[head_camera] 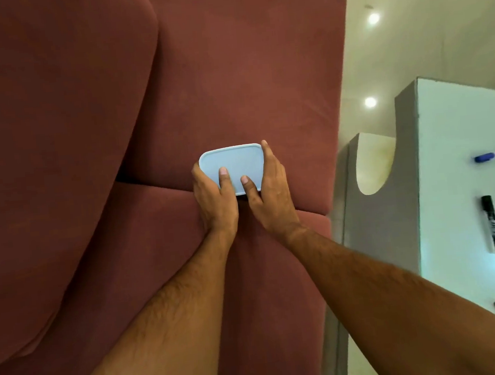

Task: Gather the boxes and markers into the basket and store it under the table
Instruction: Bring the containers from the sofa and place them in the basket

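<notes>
Pale blue box [232, 166] on red sofa [231, 84], frame centre. Left hand [214, 202] and right hand [271, 194] grip its sides, thumbs on lid. At 3 o'clock, white table [458, 145]: black marker [491, 223], label unreadable; blue marker [492, 155].

big maroon sofa [231, 84] takes up most of the view, soft velvety fabric, its seat cushion spreading out above and behind the fingertips. a fat rounded arm cushion [51, 144] bulges way off to the left of the fingers. to the right of them there's glossy beige floor [436, 36] with two bright ceiling light reflections [373, 18] on it. a grey panel [392, 210] with a curved cutout stands right of the fingers, beside the sofa edge.
</notes>
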Demonstrator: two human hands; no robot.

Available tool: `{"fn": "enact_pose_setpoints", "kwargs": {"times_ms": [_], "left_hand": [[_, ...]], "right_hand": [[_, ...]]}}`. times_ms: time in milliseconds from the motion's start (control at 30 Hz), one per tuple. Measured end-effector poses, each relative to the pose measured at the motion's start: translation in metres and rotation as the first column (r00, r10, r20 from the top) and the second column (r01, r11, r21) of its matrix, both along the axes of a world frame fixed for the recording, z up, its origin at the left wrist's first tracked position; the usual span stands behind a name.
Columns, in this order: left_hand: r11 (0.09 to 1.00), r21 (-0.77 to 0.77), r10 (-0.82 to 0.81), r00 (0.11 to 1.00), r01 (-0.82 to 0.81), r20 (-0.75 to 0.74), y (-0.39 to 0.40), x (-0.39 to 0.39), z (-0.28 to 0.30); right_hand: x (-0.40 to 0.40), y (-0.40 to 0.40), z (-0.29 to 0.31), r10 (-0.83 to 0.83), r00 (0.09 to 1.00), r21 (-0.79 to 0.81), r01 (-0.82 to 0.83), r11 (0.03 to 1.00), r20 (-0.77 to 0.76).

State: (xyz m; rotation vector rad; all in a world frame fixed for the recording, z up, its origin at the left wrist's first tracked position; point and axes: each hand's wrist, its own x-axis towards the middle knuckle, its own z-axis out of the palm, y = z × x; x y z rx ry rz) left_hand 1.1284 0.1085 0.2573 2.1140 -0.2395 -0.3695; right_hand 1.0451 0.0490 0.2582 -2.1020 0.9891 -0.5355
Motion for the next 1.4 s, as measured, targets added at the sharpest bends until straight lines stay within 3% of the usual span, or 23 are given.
{"fn": "enact_pose_setpoints", "kwargs": {"times_ms": [300, 667, 1067, 1400], "left_hand": [[0.966, -0.012, -0.258, 0.966, 0.258, 0.033, -0.068, -0.113, 0.022], [0.796, -0.032, -0.603, 0.797, 0.604, 0.042, -0.134, -0.320, 0.038], [0.447, -0.089, -0.891, 0.452, 0.890, 0.049, -0.123, -0.532, 0.055], [0.154, -0.050, -0.984, 0.158, 0.987, 0.079, -0.085, -0.672, 0.068]], "right_hand": [[-0.132, -0.043, 0.013, -0.274, 0.961, -0.002, 0.274, 0.962, 0.028], [-0.347, -0.070, 0.025, -0.618, 0.785, 0.077, 0.614, 0.785, 0.043], [-0.556, -0.012, 0.044, -0.878, 0.474, 0.053, 0.877, 0.477, 0.064], [-0.682, 0.059, 0.049, -0.978, 0.201, 0.078, 0.976, 0.206, 0.064]]}}
